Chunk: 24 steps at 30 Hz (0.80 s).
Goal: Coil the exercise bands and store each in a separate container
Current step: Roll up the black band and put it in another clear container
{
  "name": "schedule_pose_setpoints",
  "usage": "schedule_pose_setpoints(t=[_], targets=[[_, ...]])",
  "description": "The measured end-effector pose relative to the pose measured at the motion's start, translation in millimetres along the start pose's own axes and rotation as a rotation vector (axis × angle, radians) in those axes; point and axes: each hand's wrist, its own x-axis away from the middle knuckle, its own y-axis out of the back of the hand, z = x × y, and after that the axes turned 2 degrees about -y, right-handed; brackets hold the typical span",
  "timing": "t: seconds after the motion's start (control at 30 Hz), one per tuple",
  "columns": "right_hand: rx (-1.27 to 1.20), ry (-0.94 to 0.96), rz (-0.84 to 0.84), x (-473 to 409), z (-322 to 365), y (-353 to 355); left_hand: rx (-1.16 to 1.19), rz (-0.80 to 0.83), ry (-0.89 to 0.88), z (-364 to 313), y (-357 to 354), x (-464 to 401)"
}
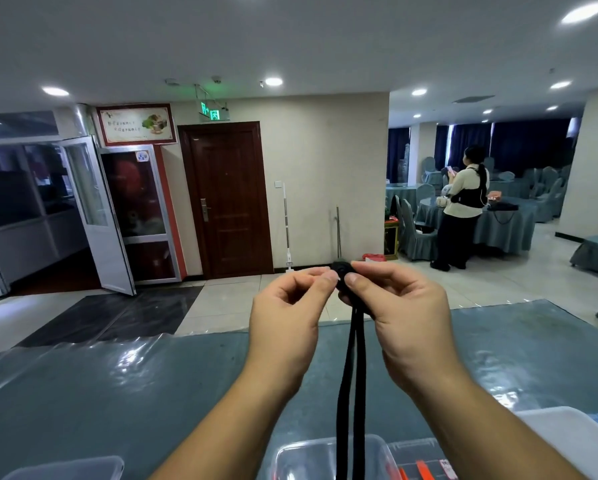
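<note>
A black exercise band (353,368) is held up in front of me above the table. Its top end is rolled into a small coil between my hands, and two strands hang straight down toward a clear plastic container (290,459) at the bottom middle. My right hand (398,306) grips the coil between thumb and curled fingers. My left hand (290,306) pinches the coil's left edge with thumb and fingertips. The band's lower end is out of view.
The table (117,393) has a teal cloth under shiny plastic film. Another clear container corner (69,469) sits bottom left, a white one (567,434) bottom right, with orange items (422,469) beside it. A person (464,209) stands far right by draped tables.
</note>
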Motion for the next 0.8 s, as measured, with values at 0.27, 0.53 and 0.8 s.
schedule_pose_setpoints(t=[0.27, 0.53, 0.8], targets=[[0.268, -0.023, 0.28, -8, 14, 21, -0.331, 0.537, 0.121, -38, 32, -27], [0.091, 0.096, 0.145, -1, 6, 8, 0.132, 0.222, 0.154, -25, 8, -9], [0.286, 0.042, 0.288, -6, 16, 16, -0.238, 0.376, 0.092, -28, 20, -20]])
